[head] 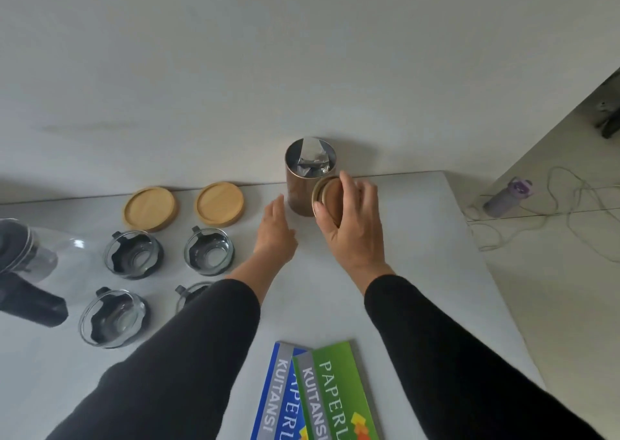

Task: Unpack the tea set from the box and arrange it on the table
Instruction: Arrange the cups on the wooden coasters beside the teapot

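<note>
Fingers of our right hand (349, 218) pinch the round lid (327, 195) beside the open tin (310, 174); our left hand (275, 230) hovers, fingers relaxed together.

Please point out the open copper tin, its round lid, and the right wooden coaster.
open copper-coloured cylindrical tin (299, 191), head view, outer wall
round copper lid (330, 194), head view, inner face
right round wooden coaster (219, 203), head view, centre

- Worktop (419, 238) bare right of tin (308, 178) & btwn the arms: free passage.
- Left blocked: coasters (150, 208), glass cups (132, 254), jug (30, 272).
- Near edge: booklets (318, 396) (overlapping).
</note>
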Tool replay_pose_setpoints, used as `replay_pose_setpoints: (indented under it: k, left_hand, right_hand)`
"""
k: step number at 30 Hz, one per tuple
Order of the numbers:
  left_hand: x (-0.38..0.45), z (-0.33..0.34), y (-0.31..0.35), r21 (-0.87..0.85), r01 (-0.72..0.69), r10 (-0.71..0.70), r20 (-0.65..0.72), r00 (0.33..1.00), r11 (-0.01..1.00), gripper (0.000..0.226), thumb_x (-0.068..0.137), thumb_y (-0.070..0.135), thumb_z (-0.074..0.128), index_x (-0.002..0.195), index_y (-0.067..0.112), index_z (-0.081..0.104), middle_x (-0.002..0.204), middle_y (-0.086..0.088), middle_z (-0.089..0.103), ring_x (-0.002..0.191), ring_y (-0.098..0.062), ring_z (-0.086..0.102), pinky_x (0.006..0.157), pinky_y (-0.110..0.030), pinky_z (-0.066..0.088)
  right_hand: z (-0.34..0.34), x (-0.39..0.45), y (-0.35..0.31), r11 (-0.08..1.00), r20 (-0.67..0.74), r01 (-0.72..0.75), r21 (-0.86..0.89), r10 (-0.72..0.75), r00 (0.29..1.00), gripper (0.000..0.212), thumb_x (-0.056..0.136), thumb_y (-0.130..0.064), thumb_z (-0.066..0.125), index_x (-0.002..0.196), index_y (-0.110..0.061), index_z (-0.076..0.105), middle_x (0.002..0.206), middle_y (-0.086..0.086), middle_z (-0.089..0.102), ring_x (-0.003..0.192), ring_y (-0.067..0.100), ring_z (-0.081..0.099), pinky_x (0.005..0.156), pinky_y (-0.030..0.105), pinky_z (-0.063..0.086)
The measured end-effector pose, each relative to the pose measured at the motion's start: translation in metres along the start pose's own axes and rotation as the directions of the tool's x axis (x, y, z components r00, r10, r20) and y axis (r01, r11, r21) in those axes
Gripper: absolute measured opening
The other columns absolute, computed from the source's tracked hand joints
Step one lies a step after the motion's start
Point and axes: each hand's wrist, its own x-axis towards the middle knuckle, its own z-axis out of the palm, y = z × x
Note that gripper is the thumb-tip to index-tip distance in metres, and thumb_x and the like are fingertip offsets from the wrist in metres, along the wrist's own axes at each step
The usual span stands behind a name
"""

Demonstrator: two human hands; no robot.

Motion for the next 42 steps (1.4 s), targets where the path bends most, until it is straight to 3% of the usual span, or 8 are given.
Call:
replay_pose_setpoints:
  k: [7,12,19,25,30,33,36,42]
  left_hand:
    - [0.000,0.008,-0.012,0.287,-0.074,0.038,0.131,0.991,0.955,0.070,0.087,0.002,0.052,0.147,0.004,0.017,0.155,-0.007,0.012,0.143,-0.028,0.012,0.113,-0.040,0.028]
    - [-0.003,0.005,-0.011,0.285,-0.087,0.046,0.146,0.988,0.955,0.074,0.087,-0.002,0.052,0.148,0.003,0.011,0.155,-0.005,0.009,0.145,-0.027,0.009,0.112,-0.037,0.030]
    - [-0.011,-0.007,-0.005,0.220,-0.058,0.020,0.168,0.986,0.974,0.068,0.091,0.002,0.049,0.149,0.002,0.012,0.156,-0.006,0.011,0.145,-0.025,0.015,0.114,-0.035,0.026]
    - [-0.067,-0.024,0.001,-0.025,-0.048,0.046,-0.079,0.996,0.999,0.050,0.102,0.016,0.034,0.149,0.008,0.020,0.157,-0.002,0.018,0.138,-0.022,0.033,0.108,-0.031,0.032]
    - [-0.124,-0.043,-0.019,-0.186,-0.144,0.062,-0.388,0.920,0.972,0.045,0.099,0.018,0.038,0.144,0.014,0.034,0.151,0.000,0.031,0.135,-0.016,0.037,0.106,-0.029,0.036]
    - [-0.155,-0.051,-0.039,-0.264,-0.144,-0.040,-0.585,0.810,0.954,0.042,0.094,0.013,0.044,0.136,0.015,0.044,0.141,-0.002,0.043,0.128,-0.017,0.044,0.104,-0.032,0.037]
    - [-0.181,-0.051,-0.069,-0.346,-0.004,-0.239,-0.654,0.718,0.938,0.042,0.092,0.012,0.046,0.134,0.015,0.045,0.137,-0.001,0.042,0.127,-0.018,0.041,0.104,-0.034,0.032]
    - [-0.197,-0.032,-0.132,-0.468,0.420,-0.617,-0.439,0.653,0.778,0.054,0.091,0.012,0.045,0.143,0.012,0.029,0.150,-0.005,0.028,0.135,-0.026,0.036,0.110,-0.040,0.030]
  right_hand:
    - [0.040,-0.042,0.007,0.976,0.220,-0.099,-0.196,0.142,0.965,0.067,0.086,-0.050,0.056,0.134,-0.005,0.048,0.126,0.027,0.050,0.108,0.038,0.055,0.085,0.043,0.053]
    - [0.060,-0.049,0.014,0.967,0.288,-0.072,-0.244,0.143,0.947,0.075,0.066,-0.044,0.082,0.124,-0.003,0.058,0.114,0.031,0.056,0.097,0.044,0.061,0.078,0.047,0.055]
    - [0.064,-0.052,0.026,0.961,0.297,-0.017,-0.274,0.102,0.949,0.075,0.069,-0.043,0.079,0.130,-0.008,0.054,0.125,0.033,0.051,0.111,0.049,0.053,0.092,0.054,0.047]
    - [0.039,-0.048,0.001,0.952,0.261,0.029,-0.305,0.054,0.964,0.070,0.085,-0.054,0.055,0.139,-0.011,0.043,0.139,0.029,0.040,0.130,0.045,0.037,0.102,0.054,0.039]
    - [0.019,-0.060,-0.040,0.974,0.234,0.036,-0.222,0.017,0.972,0.066,0.089,-0.051,0.052,0.142,-0.014,0.037,0.144,0.020,0.035,0.132,0.035,0.036,0.106,0.044,0.037]
    - [0.013,-0.075,-0.063,0.982,0.252,0.043,-0.181,0.004,0.968,0.069,0.088,-0.048,0.057,0.143,-0.015,0.034,0.146,0.017,0.032,0.134,0.032,0.032,0.108,0.040,0.030]
    - [0.016,-0.083,-0.079,0.995,0.279,0.030,-0.091,-0.003,0.960,0.075,0.083,-0.044,0.065,0.143,-0.011,0.035,0.145,0.019,0.034,0.135,0.033,0.032,0.110,0.041,0.031]
    - [0.030,-0.074,-0.090,0.996,0.363,0.082,0.036,-0.090,0.927,0.081,0.079,-0.032,0.073,0.144,-0.007,0.032,0.140,0.019,0.042,0.133,0.031,0.036,0.110,0.037,0.029]
